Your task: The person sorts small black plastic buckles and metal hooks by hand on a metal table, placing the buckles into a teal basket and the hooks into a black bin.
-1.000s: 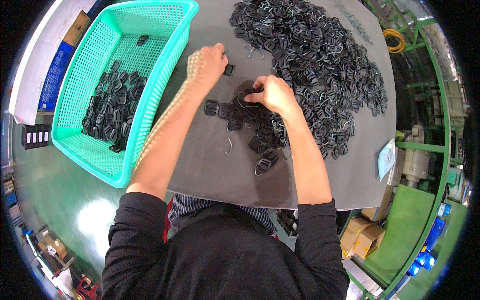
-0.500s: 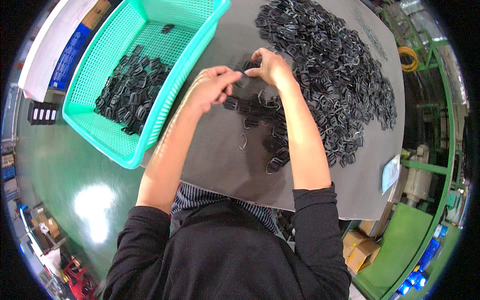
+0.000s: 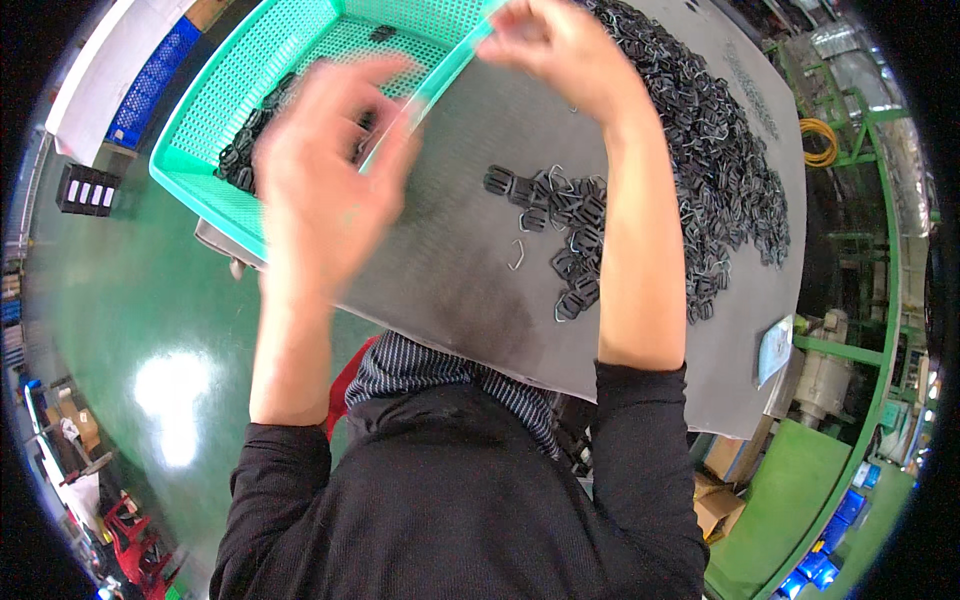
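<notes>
My left hand (image 3: 330,170), smeared by motion, is over the near right side of a green plastic basket (image 3: 192,200), with thumb and fingers apart. I cannot tell whether it touches the rim. My right hand (image 3: 565,60) is at the basket's far right rim, its fingers bent over the edge. Inside the basket lie many small black plastic buckles (image 3: 240,160), partly hidden by my left hand. A small group of black buckles (image 3: 575,215), some with metal wire loops, lies on the grey table (image 3: 440,260) near my right forearm. One loose wire loop (image 3: 516,254) is beside them.
A large heap of black buckles (image 3: 715,170) covers the table's right side. Thin metal pieces (image 3: 750,90) are scattered beyond it. A light blue packet (image 3: 774,350) is at the right edge. Green framing (image 3: 845,350) and cardboard boxes (image 3: 717,505) stand to the right.
My hands have left the buckles in front of me; the left moved left and the right moved up to the basket rim. The basket has shifted away, uncovering a table corner.
</notes>
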`<state>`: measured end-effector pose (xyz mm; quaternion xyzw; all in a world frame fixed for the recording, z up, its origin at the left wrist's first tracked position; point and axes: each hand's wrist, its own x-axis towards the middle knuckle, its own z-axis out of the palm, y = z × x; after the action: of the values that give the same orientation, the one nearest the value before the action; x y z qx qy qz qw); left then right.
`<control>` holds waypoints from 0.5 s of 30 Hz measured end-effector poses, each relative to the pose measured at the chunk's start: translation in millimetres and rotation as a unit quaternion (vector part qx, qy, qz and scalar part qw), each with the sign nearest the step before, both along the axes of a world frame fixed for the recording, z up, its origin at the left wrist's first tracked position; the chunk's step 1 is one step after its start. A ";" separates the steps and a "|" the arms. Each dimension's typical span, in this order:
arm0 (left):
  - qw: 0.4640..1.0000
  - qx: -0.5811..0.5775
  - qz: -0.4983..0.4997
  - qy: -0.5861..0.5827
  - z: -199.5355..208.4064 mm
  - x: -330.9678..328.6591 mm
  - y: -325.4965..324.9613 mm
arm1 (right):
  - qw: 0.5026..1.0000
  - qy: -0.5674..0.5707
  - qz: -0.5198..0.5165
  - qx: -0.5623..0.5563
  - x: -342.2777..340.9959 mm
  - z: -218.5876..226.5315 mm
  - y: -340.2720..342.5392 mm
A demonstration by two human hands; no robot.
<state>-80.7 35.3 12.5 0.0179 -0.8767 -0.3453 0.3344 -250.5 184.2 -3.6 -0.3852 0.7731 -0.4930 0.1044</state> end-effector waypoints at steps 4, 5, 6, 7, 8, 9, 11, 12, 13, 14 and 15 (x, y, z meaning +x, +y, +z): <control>0.984 -0.077 -0.086 -0.138 -83.4 -10.7 36.1 | 0.951 0.060 -0.072 0.295 43.8 -78.2 39.0; 0.978 -0.069 -0.081 -0.181 -103.2 -21.8 39.2 | 0.950 0.068 -0.090 0.293 54.0 -99.1 51.8; 0.978 -0.081 -0.076 -0.178 -127.4 -33.3 41.6 | 0.953 0.051 -0.101 0.282 63.2 -100.8 52.8; 0.965 -0.116 -0.084 -0.220 -137.7 -37.9 42.8 | 0.949 0.041 -0.120 0.288 64.4 -107.7 57.9; 0.957 -0.132 -0.092 -0.243 -147.2 -43.3 48.4 | 0.943 0.085 -0.165 0.275 65.0 -110.8 69.4; 0.969 -0.126 -0.099 -0.186 -160.5 -42.0 44.5 | 0.940 0.030 -0.198 0.276 68.5 -93.7 67.6; 0.965 -0.058 -0.120 -0.227 -157.0 -43.6 42.1 | 0.901 0.043 -0.284 0.326 70.6 -88.6 90.0; 0.964 -0.055 -0.116 -0.234 -157.6 -45.0 43.9 | 0.889 0.030 -0.301 0.344 76.2 -88.0 95.8; 0.963 -0.051 -0.112 -0.240 -159.4 -45.8 44.8 | 0.876 0.016 -0.318 0.362 79.6 -87.9 97.8; 0.962 -0.048 -0.108 -0.248 -161.1 -46.4 44.8 | 0.881 0.003 -0.285 0.378 77.4 -94.0 87.3; 0.967 -0.038 -0.105 -0.228 -161.6 -48.8 49.7 | 0.909 0.028 -0.302 0.286 70.4 -121.2 87.7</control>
<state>-129.5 85.0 -149.1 -0.0088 -0.9393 -0.3315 0.0883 -180.2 272.0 -124.8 -0.1007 0.9629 -0.2481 0.0347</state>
